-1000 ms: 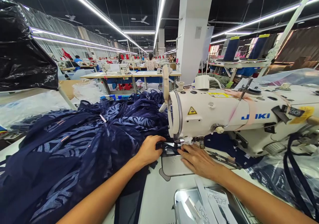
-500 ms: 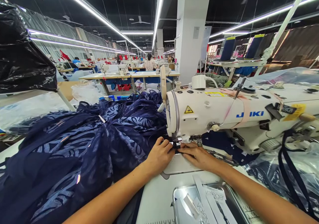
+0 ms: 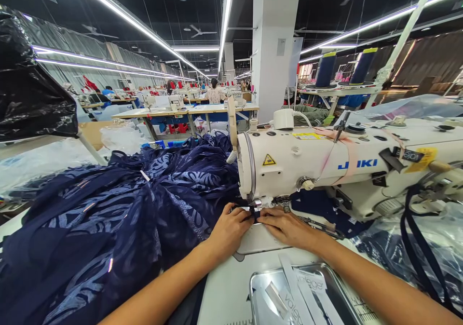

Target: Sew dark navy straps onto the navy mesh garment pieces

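My left hand [image 3: 233, 226] is just left of the presser foot [image 3: 256, 203] of a white sewing machine [image 3: 311, 156], its fingers curled on a small piece of dark navy fabric [image 3: 257, 215]. From the right, my right hand [image 3: 284, 226] pinches the same piece, fingertips close to the foot. Much of that fabric is hidden under the fingers and the foot. A large heap of navy garments [image 3: 119, 214] with pale blue leaf-like patterns lies beside my left hand and forearm.
In front of the machine bed sits a metal tray [image 3: 253, 286] with white printed labels [image 3: 307, 281]. Navy straps [image 3: 415, 238] hang at the right, by clear plastic bags [image 3: 383, 243]. A black plastic bag [image 3: 32, 84] hangs at upper left. Behind are worktables [image 3: 162, 113] and a seated person [image 3: 214, 92].
The view has shifted slightly, so the scene sits a little further left. Both hands stay at the presser foot. Slightly more navy fabric shows between the fingertips.
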The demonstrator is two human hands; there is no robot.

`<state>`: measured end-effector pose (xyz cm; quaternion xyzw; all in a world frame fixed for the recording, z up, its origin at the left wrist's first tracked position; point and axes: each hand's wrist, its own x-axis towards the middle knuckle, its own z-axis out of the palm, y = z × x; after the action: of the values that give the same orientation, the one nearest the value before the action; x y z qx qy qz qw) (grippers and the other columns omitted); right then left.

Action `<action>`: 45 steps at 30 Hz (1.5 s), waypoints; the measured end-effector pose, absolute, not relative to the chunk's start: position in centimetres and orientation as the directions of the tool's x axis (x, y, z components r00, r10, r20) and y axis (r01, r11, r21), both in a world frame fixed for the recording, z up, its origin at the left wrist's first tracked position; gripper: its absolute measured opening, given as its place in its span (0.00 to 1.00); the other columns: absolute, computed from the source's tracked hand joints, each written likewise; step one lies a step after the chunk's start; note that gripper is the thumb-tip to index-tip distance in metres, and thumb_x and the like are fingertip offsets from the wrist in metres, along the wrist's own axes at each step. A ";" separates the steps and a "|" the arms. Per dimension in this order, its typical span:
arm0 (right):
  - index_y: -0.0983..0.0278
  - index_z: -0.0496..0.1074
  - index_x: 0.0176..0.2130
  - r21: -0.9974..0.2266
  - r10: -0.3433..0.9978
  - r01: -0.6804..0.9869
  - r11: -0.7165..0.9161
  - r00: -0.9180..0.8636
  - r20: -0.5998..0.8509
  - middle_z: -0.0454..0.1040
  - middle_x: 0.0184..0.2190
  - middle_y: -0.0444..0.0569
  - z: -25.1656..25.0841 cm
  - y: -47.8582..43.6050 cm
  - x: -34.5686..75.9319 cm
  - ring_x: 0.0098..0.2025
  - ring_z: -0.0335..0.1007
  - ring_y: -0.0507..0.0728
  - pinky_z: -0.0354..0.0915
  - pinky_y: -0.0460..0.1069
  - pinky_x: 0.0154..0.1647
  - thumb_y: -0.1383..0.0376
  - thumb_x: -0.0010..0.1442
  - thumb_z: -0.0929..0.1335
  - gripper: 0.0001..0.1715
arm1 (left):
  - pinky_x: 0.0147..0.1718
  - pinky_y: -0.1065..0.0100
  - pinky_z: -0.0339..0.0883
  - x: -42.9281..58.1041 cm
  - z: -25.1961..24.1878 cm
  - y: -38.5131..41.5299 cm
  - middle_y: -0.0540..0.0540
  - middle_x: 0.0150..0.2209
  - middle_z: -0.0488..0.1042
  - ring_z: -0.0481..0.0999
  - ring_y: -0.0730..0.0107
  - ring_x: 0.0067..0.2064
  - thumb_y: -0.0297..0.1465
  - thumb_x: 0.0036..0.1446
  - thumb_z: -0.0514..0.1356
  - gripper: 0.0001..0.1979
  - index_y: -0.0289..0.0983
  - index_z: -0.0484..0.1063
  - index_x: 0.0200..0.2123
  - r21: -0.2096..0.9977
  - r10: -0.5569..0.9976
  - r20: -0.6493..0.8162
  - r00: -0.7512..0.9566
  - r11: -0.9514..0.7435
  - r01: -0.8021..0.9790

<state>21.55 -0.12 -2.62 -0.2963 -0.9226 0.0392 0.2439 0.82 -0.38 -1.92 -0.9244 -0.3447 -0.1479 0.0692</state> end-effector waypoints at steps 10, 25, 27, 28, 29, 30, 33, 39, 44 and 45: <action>0.66 0.70 0.42 0.029 0.508 0.567 0.823 -0.758 0.410 0.69 0.38 0.54 -2.0 -0.6 21.4 0.38 0.66 0.57 0.66 0.51 0.37 0.74 0.58 0.59 0.16 | 0.55 0.54 0.47 0.3 -2.1 -0.6 0.45 0.47 0.72 0.67 0.64 0.50 0.21 0.55 0.52 0.16 0.38 0.69 0.45 -0.007 0.611 0.306 0.730 -0.766 0.643; 0.66 0.69 0.43 0.044 0.517 0.582 0.812 -0.752 0.409 0.69 0.42 0.54 -1.7 -1.2 21.0 0.41 0.65 0.58 0.67 0.52 0.40 0.71 0.58 0.60 0.14 | 0.57 0.50 0.42 -0.3 -1.1 -1.1 0.44 0.50 0.70 0.65 0.62 0.54 0.23 0.56 0.52 0.16 0.39 0.68 0.46 -0.044 0.593 0.253 0.764 -0.782 0.622; 0.66 0.69 0.43 0.054 0.510 0.581 0.812 -0.752 0.416 0.69 0.42 0.55 -1.8 -1.2 21.0 0.41 0.65 0.58 0.67 0.52 0.40 0.71 0.58 0.60 0.14 | 0.57 0.49 0.42 -0.3 -1.1 -1.1 0.43 0.50 0.70 0.65 0.62 0.54 0.23 0.55 0.52 0.16 0.38 0.68 0.46 -0.037 0.596 0.247 0.764 -0.782 0.622; 0.66 0.69 0.43 0.056 0.509 0.581 0.812 -0.752 0.419 0.69 0.42 0.55 -1.8 -1.2 21.0 0.42 0.65 0.58 0.67 0.52 0.40 0.71 0.58 0.60 0.14 | 0.57 0.49 0.42 -0.2 -1.1 -1.1 0.43 0.50 0.69 0.64 0.61 0.54 0.23 0.55 0.52 0.16 0.38 0.68 0.47 -0.034 0.598 0.241 0.764 -0.782 0.623; 0.67 0.69 0.43 0.058 0.509 0.582 0.811 -0.752 0.420 0.69 0.42 0.55 -1.8 -1.2 20.9 0.42 0.65 0.59 0.67 0.53 0.40 0.71 0.58 0.60 0.14 | 0.57 0.49 0.43 -0.2 -1.1 -1.1 0.42 0.51 0.69 0.64 0.61 0.54 0.23 0.55 0.53 0.16 0.38 0.68 0.47 -0.034 0.601 0.236 0.763 -0.780 0.625; 0.67 0.69 0.43 0.059 0.510 0.584 0.810 -0.751 0.419 0.69 0.42 0.55 -1.8 -1.2 20.9 0.42 0.65 0.59 0.67 0.53 0.40 0.71 0.58 0.60 0.14 | 0.57 0.49 0.43 -0.2 -1.1 -1.2 0.42 0.51 0.69 0.64 0.61 0.54 0.23 0.55 0.53 0.16 0.37 0.67 0.47 -0.036 0.604 0.233 0.762 -0.778 0.627; 0.67 0.69 0.42 0.067 0.521 0.596 0.801 -0.747 0.413 0.70 0.41 0.56 -1.9 -1.2 20.7 0.42 0.66 0.59 0.67 0.53 0.40 0.70 0.59 0.60 0.13 | 0.57 0.49 0.44 -0.2 -1.1 -1.3 0.42 0.51 0.69 0.64 0.61 0.55 0.22 0.54 0.54 0.17 0.38 0.67 0.47 -0.041 0.615 0.226 0.756 -0.769 0.638; 0.66 0.69 0.44 0.084 0.566 0.647 0.758 -0.716 0.409 0.70 0.43 0.57 -2.4 -0.9 20.6 0.41 0.68 0.60 0.68 0.54 0.38 0.66 0.58 0.61 0.15 | 0.56 0.48 0.45 -0.2 -0.8 -0.8 0.43 0.51 0.69 0.64 0.60 0.54 0.21 0.54 0.53 0.18 0.38 0.67 0.48 -0.024 0.630 0.226 0.743 -0.759 0.651; 0.66 0.68 0.48 0.024 0.608 0.664 0.748 -0.698 0.378 0.69 0.48 0.56 -2.7 -0.5 21.0 0.45 0.68 0.61 0.66 0.56 0.44 0.65 0.58 0.62 0.18 | 0.56 0.48 0.45 -0.3 -0.8 -0.1 0.43 0.52 0.68 0.64 0.60 0.54 0.20 0.53 0.52 0.19 0.38 0.67 0.48 -0.022 0.643 0.220 0.734 -0.749 0.662; 0.66 0.67 0.48 0.007 0.613 0.666 0.746 -0.692 0.381 0.69 0.48 0.55 -2.9 -0.4 21.1 0.46 0.68 0.61 0.65 0.56 0.46 0.65 0.58 0.62 0.18 | 0.56 0.48 0.46 -0.3 -0.8 0.0 0.43 0.52 0.68 0.64 0.60 0.54 0.20 0.53 0.51 0.19 0.38 0.67 0.48 -0.025 0.640 0.223 0.735 -0.750 0.661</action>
<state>21.05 -0.37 -2.85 -0.3487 -0.9169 -0.0724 0.1801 -0.26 -0.02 -0.80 -0.9301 -0.3496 -0.1004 0.0514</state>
